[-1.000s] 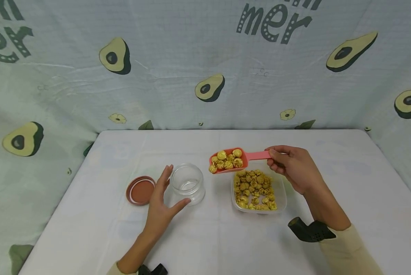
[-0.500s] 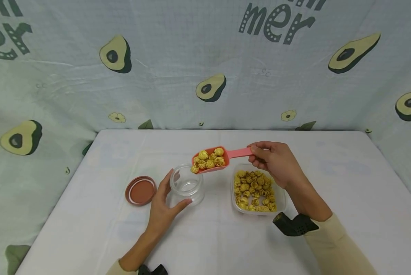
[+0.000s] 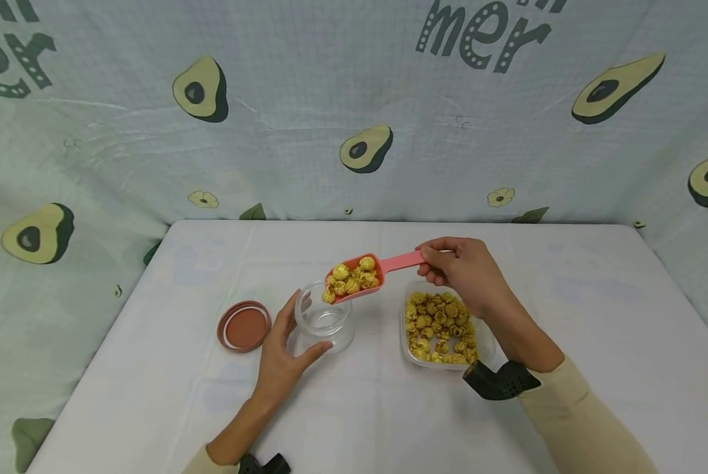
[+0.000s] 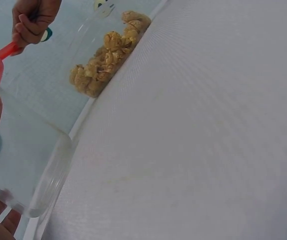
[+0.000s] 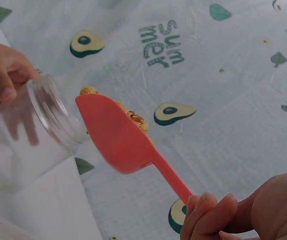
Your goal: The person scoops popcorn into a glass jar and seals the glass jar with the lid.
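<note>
Gripping the pink scoop [image 5: 116, 135] by its handle with the right hand [image 3: 463, 268], thumb against the handle and fingers curled. Carrying in the scoop a heap of round, golden popcorn [image 3: 352, 280], one piece poking out at the tip. Holding the scoop raised, tip toward the left and handle sloping up toward the right; in the head view, tip overlapping the far right part of the mouth of the clear jar [image 3: 324, 320]. Impossible to tell whether touching the rim or just above it.

Holding the jar with the left hand [image 3: 284, 359], curled round its left and near sides, thumb reaching along the near side. Dimly visible through the glass in the right wrist view: fingers of that same hand. Standing upright on the white-covered counter [image 3: 152, 395], mouth upward, to the left of the middle of the scene.

Lying flat just left of the left hand: a round brown lid [image 3: 244, 327], with a pale ring inside its rim. To the right of the jar, well apart from it: a clear square tub [image 3: 485, 339], partly filled with more popcorn [image 3: 439, 326], its far right corner partly hidden by the right hand and forearm. Strapped on at the right wrist, at the edge of a cream sleeve [image 3: 585, 415]: a black camera [image 3: 498, 382]. Hanging beyond the far edge: a pale curtain [image 3: 294, 99] printed with avocados and lettering.
</note>
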Demonstrator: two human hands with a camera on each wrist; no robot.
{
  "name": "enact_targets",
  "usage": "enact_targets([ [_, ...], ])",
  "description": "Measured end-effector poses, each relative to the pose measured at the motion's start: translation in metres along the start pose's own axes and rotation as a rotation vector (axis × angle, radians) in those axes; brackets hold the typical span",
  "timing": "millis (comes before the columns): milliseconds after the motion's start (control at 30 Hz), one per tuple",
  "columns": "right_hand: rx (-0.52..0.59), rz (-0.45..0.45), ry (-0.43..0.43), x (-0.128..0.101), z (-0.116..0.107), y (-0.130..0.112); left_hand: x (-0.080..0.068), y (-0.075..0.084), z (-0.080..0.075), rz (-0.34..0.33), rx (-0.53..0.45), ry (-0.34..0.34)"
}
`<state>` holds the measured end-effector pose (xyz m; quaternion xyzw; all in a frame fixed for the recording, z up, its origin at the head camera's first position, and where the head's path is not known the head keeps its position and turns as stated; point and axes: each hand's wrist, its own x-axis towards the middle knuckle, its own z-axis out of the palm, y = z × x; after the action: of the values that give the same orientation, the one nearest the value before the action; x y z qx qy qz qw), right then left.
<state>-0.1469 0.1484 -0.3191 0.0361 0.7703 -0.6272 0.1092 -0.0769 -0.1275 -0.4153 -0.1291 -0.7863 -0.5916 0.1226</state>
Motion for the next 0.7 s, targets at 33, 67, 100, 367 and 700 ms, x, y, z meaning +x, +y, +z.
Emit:
enact_targets([
  [33, -0.005, -0.002, -0.002, -0.0001, 0.0005, -0.0004, -0.0003, 0.0001, -0.0001, -0.001, 0.003, 0.001],
  [67, -0.010, -0.003, -0.004, -0.0001, 0.0010, -0.0008, -0.0005, 0.0002, -0.0002, -0.001, 0.006, 0.001],
  [100, -0.014, -0.004, -0.005, 0.0000, 0.0015, -0.0011, -0.0007, 0.0002, -0.0003, -0.001, 0.007, 0.003],
  [367, -0.038, -0.023, 0.004, 0.0016, 0.0051, -0.0040, -0.0004, -0.0027, 0.0000, 0.019, 0.005, 0.000],
  [700, -0.065, -0.057, -0.001, 0.0008, 0.0053, -0.0073, -0.0015, -0.0039, -0.0004, 0.026, 0.013, -0.007],
])
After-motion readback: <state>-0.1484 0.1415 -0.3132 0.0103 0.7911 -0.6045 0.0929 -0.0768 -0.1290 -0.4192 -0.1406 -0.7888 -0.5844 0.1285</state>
